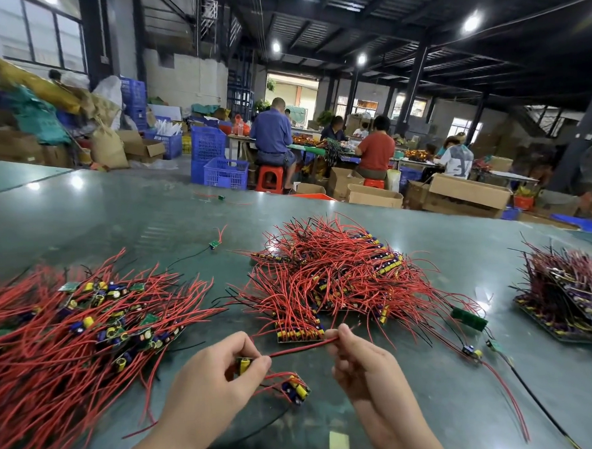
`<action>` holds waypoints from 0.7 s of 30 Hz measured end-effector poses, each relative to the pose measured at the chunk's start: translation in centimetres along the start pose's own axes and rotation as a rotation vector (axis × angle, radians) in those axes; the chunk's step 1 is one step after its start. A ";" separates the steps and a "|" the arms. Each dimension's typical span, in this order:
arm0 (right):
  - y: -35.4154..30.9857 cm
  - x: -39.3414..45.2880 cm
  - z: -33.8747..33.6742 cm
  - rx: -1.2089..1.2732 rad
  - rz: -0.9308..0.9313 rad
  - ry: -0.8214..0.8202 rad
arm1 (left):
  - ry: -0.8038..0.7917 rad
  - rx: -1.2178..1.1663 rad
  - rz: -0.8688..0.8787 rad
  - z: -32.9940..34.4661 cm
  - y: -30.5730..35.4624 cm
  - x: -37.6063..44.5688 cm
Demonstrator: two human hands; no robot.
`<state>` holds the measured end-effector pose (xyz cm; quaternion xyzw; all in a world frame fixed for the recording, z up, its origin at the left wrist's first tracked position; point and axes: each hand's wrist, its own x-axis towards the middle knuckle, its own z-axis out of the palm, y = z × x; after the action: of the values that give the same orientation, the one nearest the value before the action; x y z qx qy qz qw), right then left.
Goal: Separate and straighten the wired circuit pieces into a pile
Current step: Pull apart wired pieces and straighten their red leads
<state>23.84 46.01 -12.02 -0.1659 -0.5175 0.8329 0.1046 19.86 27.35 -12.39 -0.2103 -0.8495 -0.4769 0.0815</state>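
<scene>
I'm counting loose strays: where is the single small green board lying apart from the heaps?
In the head view the small green board lies alone on the table, left of centre, behind the left pile and left of the middle heap.

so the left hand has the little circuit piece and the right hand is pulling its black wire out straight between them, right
Not quite: the wire stretched between the hands is red, not black, as the head view shows. The left hand does hold the circuit piece, and the right hand pinches the wire's other end.

A big room has a dark roof with bright round lights (471, 23), blue crates (225, 173), brown boxes (470, 191) and a shiny green bench (115, 213).
</scene>
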 end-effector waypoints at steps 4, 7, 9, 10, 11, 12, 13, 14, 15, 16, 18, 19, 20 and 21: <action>-0.4 -0.1 0.1 0.188 0.125 -0.032 | -0.051 0.040 0.027 -0.1 -0.2 0.2; -0.4 0.0 -0.4 0.020 -0.013 0.025 | -0.032 0.077 0.030 -0.1 -0.3 0.3; -0.3 0.1 -0.7 -0.108 -0.150 0.104 | -0.022 0.070 0.025 -0.2 -0.4 0.4; -0.2 0.1 -0.8 -0.129 -0.192 0.122 | -0.033 0.058 0.021 -0.2 -0.6 0.4; 0.0 0.1 -0.8 -0.112 -0.213 0.123 | -0.050 0.048 0.022 -0.2 -0.7 0.4; 0.1 0.1 -0.7 -0.050 -0.213 0.117 | -0.078 0.040 0.022 -0.2 -0.8 0.4; 0.1 0.1 -0.5 0.036 -0.201 0.114 | -0.112 0.018 0.025 -0.1 -0.7 0.4; 0.2 0.2 -0.3 0.126 -0.188 0.113 | -0.155 -0.037 0.025 0.1 -0.5 0.3; 0.2 0.2 -0.1 0.209 -0.180 0.116 | -0.191 -0.128 0.019 0.3 -0.1 0.3; 0.2 0.2 0.0 0.265 -0.182 0.125 | -0.214 -0.230 0.006 0.5 0.2 0.3; 0.1 0.1 -0.1 0.236 -0.224 0.155 | -0.229 -0.334 -0.023 0.7 0.5 0.3; 0.0 0.1 -0.2 0.168 -0.256 0.173 | -0.217 -0.334 -0.030 0.7 0.4 0.3; 0.0 0.0 -0.3 0.097 -0.286 0.191 | -0.199 -0.322 -0.030 0.6 0.3 0.4; -0.1 0.0 -0.4 0.057 -0.296 0.197 | -0.176 -0.302 -0.021 0.4 0.2 0.3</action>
<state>24.04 46.39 -12.08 -0.1658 -0.4999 0.8024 0.2808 19.67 27.87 -12.34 -0.2521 -0.7742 -0.5798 -0.0307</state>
